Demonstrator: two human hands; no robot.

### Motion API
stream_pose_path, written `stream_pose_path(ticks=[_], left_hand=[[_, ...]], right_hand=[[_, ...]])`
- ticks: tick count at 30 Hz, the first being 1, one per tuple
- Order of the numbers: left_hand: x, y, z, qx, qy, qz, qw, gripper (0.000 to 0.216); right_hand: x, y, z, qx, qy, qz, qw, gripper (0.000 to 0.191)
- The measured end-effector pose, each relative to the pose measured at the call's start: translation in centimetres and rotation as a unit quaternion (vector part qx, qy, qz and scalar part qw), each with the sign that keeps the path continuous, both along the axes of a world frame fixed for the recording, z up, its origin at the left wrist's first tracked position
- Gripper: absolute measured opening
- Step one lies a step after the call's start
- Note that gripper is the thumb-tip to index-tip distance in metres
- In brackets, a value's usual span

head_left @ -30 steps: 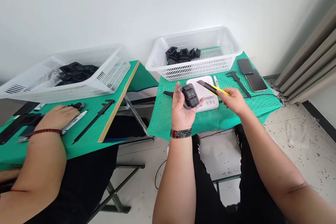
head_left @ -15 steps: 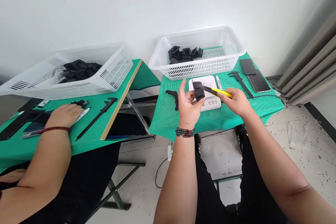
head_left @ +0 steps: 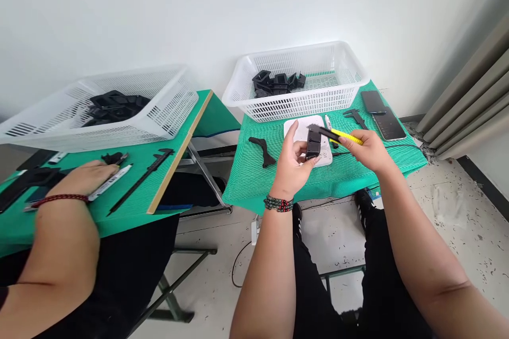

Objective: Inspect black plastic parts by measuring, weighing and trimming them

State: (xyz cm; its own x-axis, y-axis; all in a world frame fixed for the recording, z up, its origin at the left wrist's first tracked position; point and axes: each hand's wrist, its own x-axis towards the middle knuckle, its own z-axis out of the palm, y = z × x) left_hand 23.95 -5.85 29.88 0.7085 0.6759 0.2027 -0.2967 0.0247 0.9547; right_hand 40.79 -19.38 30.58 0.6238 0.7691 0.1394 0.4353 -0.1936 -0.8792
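Note:
My left hand (head_left: pixel 292 167) is closed around a black plastic part (head_left: pixel 314 144), holding it up over the white digital scale (head_left: pixel 298 125). In my right hand (head_left: pixel 368 149) is a yellow-and-black utility knife (head_left: pixel 338 135). Its dark tip reaches the top edge of the part; whether it touches cannot be made out. To the left of my left hand a curved black piece (head_left: pixel 262 151) lies on the green cloth (head_left: pixel 246 180). A white marker (head_left: pixel 328 122) lies beside the scale, partly behind the knife.
Behind the scale stands a white basket (head_left: pixel 306 103) with several black parts. Calipers (head_left: pixel 356 116) and phones (head_left: pixel 388 124) lie at the right. On the left table, a co-worker's hand (head_left: pixel 87 176) rests near a marker (head_left: pixel 111 183), calipers (head_left: pixel 141 180) and another basket (head_left: pixel 167 116).
My left hand has shifted the black part slightly right and turned it more upright. The knife's tip has moved to its upper edge. The co-worker's hand has moved left.

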Motion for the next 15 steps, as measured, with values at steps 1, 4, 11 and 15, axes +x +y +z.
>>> stream_pose_path(ticks=[1,4,11,15], left_hand=[[0.0,-0.1,0.0,0.014,0.003,-0.004,1.000,0.097],[-0.2,-0.5,0.3,0.013,0.001,-0.008,1.000,0.094],[0.1,-0.2,0.0,0.032,-0.049,0.037,0.998,0.089],[0.4,1.1,-1.3,0.104,-0.053,0.126,0.985,0.078]], right_hand=[[0.1,0.0,0.0,-0.012,0.010,0.016,1.000,0.054],[0.1,0.2,-0.2,-0.053,-0.025,-0.078,0.995,0.053],[-0.9,1.5,-0.9,0.052,0.117,-0.075,0.989,0.056],[-1.3,1.9,-1.2,0.072,0.151,-0.035,0.985,0.062]])
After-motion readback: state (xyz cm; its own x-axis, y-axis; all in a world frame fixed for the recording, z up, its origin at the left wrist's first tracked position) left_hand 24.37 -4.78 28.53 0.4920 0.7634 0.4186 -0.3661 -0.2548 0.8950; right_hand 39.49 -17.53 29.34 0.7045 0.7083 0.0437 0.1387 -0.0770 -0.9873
